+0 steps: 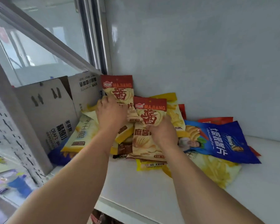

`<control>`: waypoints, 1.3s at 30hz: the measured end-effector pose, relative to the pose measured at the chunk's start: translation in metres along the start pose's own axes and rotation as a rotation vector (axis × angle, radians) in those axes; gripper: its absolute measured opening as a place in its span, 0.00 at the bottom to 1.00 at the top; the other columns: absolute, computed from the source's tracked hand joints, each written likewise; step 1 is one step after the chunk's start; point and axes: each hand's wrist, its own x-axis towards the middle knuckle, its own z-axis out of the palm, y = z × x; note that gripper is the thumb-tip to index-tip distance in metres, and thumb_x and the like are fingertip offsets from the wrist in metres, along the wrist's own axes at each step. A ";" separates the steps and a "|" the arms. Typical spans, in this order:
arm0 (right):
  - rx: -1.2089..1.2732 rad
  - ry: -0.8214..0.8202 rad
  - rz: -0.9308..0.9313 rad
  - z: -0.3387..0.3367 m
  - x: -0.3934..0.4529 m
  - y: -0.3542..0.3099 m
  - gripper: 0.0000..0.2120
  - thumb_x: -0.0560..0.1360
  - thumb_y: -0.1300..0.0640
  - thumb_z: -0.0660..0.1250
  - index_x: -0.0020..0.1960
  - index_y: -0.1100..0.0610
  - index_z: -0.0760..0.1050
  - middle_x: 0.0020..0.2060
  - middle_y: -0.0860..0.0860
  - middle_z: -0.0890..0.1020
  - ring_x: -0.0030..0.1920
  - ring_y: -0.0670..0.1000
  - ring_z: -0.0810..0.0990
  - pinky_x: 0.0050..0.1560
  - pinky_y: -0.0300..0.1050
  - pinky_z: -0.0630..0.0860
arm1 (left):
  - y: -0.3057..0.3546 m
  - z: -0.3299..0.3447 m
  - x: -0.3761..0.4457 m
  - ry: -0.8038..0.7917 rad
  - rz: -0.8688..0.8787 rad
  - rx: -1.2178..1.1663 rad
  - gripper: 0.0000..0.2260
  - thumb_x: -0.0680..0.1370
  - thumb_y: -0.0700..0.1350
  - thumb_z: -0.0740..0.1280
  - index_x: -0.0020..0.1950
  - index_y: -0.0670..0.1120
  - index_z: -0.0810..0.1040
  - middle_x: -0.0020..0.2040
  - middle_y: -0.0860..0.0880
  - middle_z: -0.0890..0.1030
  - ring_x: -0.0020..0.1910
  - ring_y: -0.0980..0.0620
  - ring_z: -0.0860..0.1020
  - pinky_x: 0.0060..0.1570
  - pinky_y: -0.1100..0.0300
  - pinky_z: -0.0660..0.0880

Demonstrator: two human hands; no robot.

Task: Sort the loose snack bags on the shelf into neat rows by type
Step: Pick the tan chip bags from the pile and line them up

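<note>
White shelf board (149, 191) and the plain back wall (200, 54) bound my working area, with a printed cardboard carton (52, 113) closing off the left side; I note these first because they set the limits for any row I build. Across the middle of the shelf lies the unsorted heap, in which the blue chip bag (223, 141) rests flat on top of a large pale yellow bag (220, 172), with a red bag (217, 120) edge showing behind it and a cream-and-yellow bag (81, 136) leaning toward the carton. Two matching red-topped MAJIANG bags are in hand: the rear MAJIANG bag (118, 89) stands upright near the corner, pinched at its lower part by my left hand (110, 115), and the front MAJIANG bag (149, 126) is held just beside it by my right hand (163, 135), fingers curled into its middle. Judged risks, in order of consequence: standing bags on the uneven heap instead of on bare shelf would probably let them topple forward; squeezing the bag bodies could crush the crisps inside; dragging either hand back through the heap could push the small yellow bag (150, 165) at the front off the shelf lip; and glossy film may slip from a narrow pinch.
</note>
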 end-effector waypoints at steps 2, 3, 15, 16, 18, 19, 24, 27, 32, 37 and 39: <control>0.022 0.040 0.052 0.003 -0.003 -0.005 0.34 0.72 0.47 0.74 0.70 0.57 0.62 0.58 0.52 0.80 0.59 0.59 0.80 0.49 0.49 0.74 | -0.006 -0.003 0.014 -0.084 -0.045 -0.051 0.29 0.78 0.54 0.66 0.73 0.40 0.65 0.70 0.39 0.73 0.69 0.37 0.70 0.65 0.46 0.68; 0.023 0.050 0.089 0.004 -0.005 -0.007 0.35 0.72 0.46 0.75 0.70 0.58 0.62 0.58 0.52 0.79 0.59 0.59 0.80 0.49 0.49 0.74 | -0.009 -0.003 0.018 -0.140 -0.070 -0.058 0.30 0.77 0.55 0.68 0.73 0.40 0.64 0.68 0.39 0.75 0.66 0.37 0.73 0.61 0.47 0.71; 0.407 0.020 0.246 -0.019 -0.002 -0.005 0.09 0.73 0.54 0.76 0.51 0.53 0.80 0.50 0.52 0.86 0.48 0.55 0.85 0.54 0.55 0.82 | -0.015 -0.004 0.039 -0.392 -0.197 -0.819 0.21 0.70 0.44 0.76 0.60 0.47 0.77 0.56 0.46 0.84 0.54 0.42 0.82 0.57 0.43 0.80; 0.447 0.032 0.262 -0.026 -0.001 -0.004 0.09 0.73 0.53 0.76 0.50 0.53 0.80 0.48 0.52 0.86 0.47 0.56 0.86 0.53 0.56 0.83 | -0.016 -0.003 0.037 -0.445 -0.215 -0.924 0.22 0.66 0.45 0.77 0.58 0.48 0.79 0.54 0.46 0.85 0.52 0.42 0.84 0.55 0.41 0.80; 0.523 0.070 0.294 -0.043 0.001 -0.002 0.11 0.74 0.52 0.75 0.54 0.54 0.80 0.47 0.52 0.87 0.44 0.56 0.87 0.47 0.55 0.84 | -0.014 0.000 0.029 -0.530 -0.209 -1.061 0.22 0.63 0.48 0.79 0.56 0.51 0.82 0.52 0.49 0.87 0.51 0.43 0.85 0.55 0.41 0.81; 0.563 0.091 0.301 -0.053 0.001 0.000 0.11 0.75 0.52 0.74 0.54 0.54 0.80 0.46 0.52 0.87 0.43 0.56 0.87 0.44 0.55 0.84 | -0.009 -0.003 0.019 -0.552 -0.197 -1.116 0.17 0.67 0.48 0.78 0.54 0.52 0.82 0.51 0.50 0.87 0.51 0.45 0.85 0.55 0.43 0.81; 0.741 0.186 0.295 -0.099 -0.010 0.024 0.13 0.78 0.54 0.71 0.61 0.53 0.76 0.48 0.52 0.87 0.43 0.54 0.88 0.42 0.53 0.84 | 0.019 -0.010 -0.038 -0.735 -0.143 -1.317 0.10 0.80 0.42 0.70 0.60 0.50 0.81 0.54 0.49 0.87 0.52 0.47 0.86 0.53 0.47 0.82; 0.709 0.262 0.275 -0.129 -0.023 0.041 0.13 0.76 0.51 0.73 0.59 0.53 0.79 0.48 0.51 0.87 0.46 0.55 0.87 0.53 0.57 0.82 | 0.042 -0.008 -0.079 -0.875 -0.100 -1.316 0.11 0.79 0.40 0.71 0.61 0.46 0.79 0.53 0.46 0.87 0.51 0.45 0.86 0.51 0.46 0.83; 0.710 0.327 0.250 -0.194 -0.056 0.064 0.08 0.75 0.53 0.74 0.52 0.53 0.80 0.44 0.51 0.88 0.44 0.54 0.87 0.51 0.56 0.83 | 0.084 0.001 -0.146 -0.976 -0.065 -1.261 0.14 0.77 0.42 0.73 0.62 0.45 0.80 0.53 0.45 0.87 0.52 0.43 0.86 0.57 0.40 0.80; 0.676 0.430 0.257 -0.274 -0.095 0.103 0.08 0.74 0.53 0.75 0.51 0.55 0.81 0.44 0.52 0.88 0.43 0.55 0.87 0.49 0.57 0.83 | 0.141 0.009 -0.215 -1.030 -0.038 -1.255 0.09 0.77 0.45 0.74 0.56 0.47 0.82 0.52 0.45 0.87 0.53 0.42 0.85 0.58 0.39 0.79; 0.653 0.450 0.281 -0.306 -0.113 0.123 0.07 0.74 0.53 0.75 0.49 0.55 0.82 0.43 0.52 0.88 0.42 0.55 0.87 0.49 0.55 0.83 | 0.166 0.011 -0.246 -1.066 -0.054 -1.252 0.10 0.76 0.46 0.74 0.57 0.46 0.82 0.52 0.45 0.87 0.52 0.42 0.85 0.58 0.38 0.79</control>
